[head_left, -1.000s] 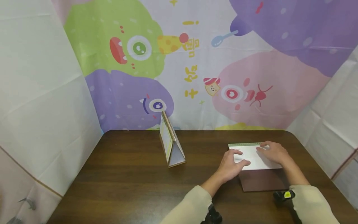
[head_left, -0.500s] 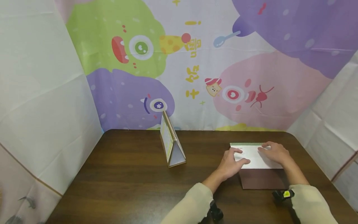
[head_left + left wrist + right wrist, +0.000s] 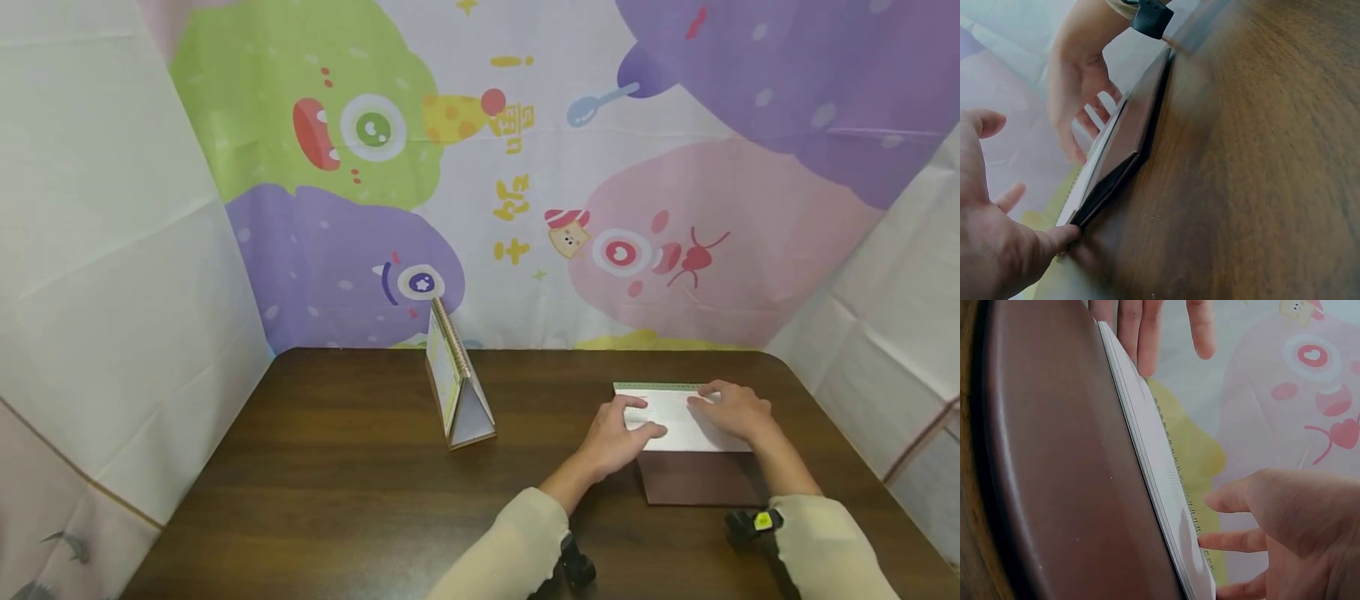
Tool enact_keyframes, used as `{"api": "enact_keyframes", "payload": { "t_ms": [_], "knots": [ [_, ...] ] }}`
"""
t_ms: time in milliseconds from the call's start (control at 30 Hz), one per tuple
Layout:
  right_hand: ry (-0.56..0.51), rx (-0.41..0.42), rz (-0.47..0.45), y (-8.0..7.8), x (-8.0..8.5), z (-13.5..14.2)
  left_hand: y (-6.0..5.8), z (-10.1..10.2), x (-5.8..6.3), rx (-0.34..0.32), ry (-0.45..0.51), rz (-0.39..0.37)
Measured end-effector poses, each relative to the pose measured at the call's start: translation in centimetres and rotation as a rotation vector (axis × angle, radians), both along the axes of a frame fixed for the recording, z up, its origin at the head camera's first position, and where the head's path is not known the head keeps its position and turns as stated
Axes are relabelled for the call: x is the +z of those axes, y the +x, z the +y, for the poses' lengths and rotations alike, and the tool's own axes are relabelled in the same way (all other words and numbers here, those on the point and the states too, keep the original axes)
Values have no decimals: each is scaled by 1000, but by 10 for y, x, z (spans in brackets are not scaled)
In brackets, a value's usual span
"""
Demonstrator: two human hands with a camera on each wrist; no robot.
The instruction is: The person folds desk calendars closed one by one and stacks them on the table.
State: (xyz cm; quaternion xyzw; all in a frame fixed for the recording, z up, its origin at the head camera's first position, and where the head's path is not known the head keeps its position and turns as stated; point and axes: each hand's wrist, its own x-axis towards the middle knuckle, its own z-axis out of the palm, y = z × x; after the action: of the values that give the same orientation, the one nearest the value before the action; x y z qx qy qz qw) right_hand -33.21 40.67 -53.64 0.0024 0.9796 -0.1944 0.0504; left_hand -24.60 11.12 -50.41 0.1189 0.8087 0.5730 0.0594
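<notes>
A desk calendar [image 3: 667,425] with a white page, a green spiral-bound far edge and a brown base [image 3: 701,479] rests on the right side of the table. At its left end is my left hand [image 3: 613,433], fingers spread, thumb over the page. One fingertip [image 3: 1065,235] of it touches the calendar's corner in the left wrist view. My right hand [image 3: 735,410] lies over the page's right part with fingers loosely bent. In the right wrist view its fingertips [image 3: 1210,540] meet the page near the spiral. Neither hand visibly curls round the calendar.
A second desk calendar [image 3: 459,387] stands upright like a tent left of my hands on the dark wooden table [image 3: 330,483]. Behind the table hangs a cartoon-printed cloth [image 3: 517,300]. Pale cloth walls [image 3: 112,250] close off both sides.
The head view shifts slightly. Both hands keep practically the same place on the calendar, and the standing calendar has not moved.
</notes>
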Motion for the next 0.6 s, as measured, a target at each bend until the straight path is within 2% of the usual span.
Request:
{"api": "enact_keyframes", "payload": {
  "t_ms": [133, 167, 300, 433, 600],
  "knots": [
    [-5, 5, 1, 25, 31, -22, -10, 6, -22, -7, -34, 52],
    [-3, -5, 17, 29, 34, -25, -11, 5, -22, -15, -27, 44],
    [-13, 1, 11, 40, 48, -35, -24, 10, -40, -10, -39, 50],
    [-21, -7, 12, 31, 37, -28, -29, 9, -44, -9, -39, 31],
    [-17, -14, 3, 2, -1, -1, -25, 6, -40, -1, -55, 25]
  ]
}}
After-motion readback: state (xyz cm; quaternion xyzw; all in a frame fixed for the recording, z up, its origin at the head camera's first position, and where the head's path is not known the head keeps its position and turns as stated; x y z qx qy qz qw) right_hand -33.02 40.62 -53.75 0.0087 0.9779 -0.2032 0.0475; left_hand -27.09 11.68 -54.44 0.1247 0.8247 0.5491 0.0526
